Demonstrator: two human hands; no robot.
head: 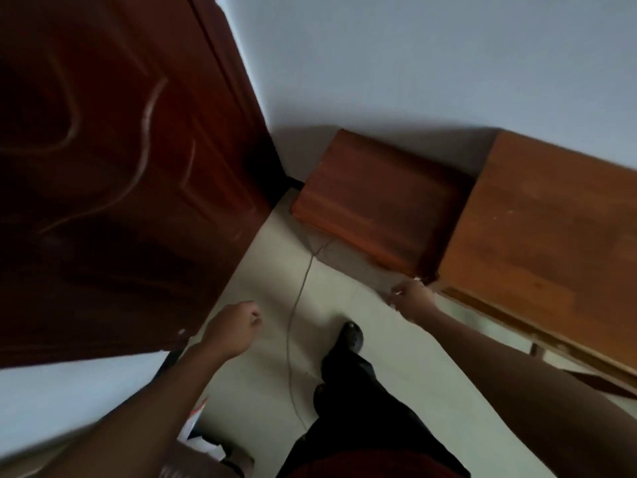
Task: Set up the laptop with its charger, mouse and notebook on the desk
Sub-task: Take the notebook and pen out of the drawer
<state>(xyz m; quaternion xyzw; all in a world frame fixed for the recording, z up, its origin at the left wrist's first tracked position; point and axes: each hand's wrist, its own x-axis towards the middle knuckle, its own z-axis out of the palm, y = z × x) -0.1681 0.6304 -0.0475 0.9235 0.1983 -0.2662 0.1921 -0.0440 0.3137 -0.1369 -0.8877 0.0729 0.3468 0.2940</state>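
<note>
No laptop, charger, mouse or notebook shows in the head view. The wooden desk (551, 236) runs along the wall at the right, and its visible top is bare. My left hand (234, 331) hangs over the floor near the door with its fingers curled in, and I see nothing in it. My right hand (410, 300) reaches toward the desk's near corner with curled fingers. A small bright spot shows at its fingertips, and whether it holds something is unclear. A thin cable (293, 326) trails across the pale floor between my hands.
A dark red wooden door (120, 167) stands on the left. A low wooden cabinet (375, 201) sits in the corner beside the desk. My shoe (350, 336) is on the floor. A white and red object (196, 414) lies at the lower left.
</note>
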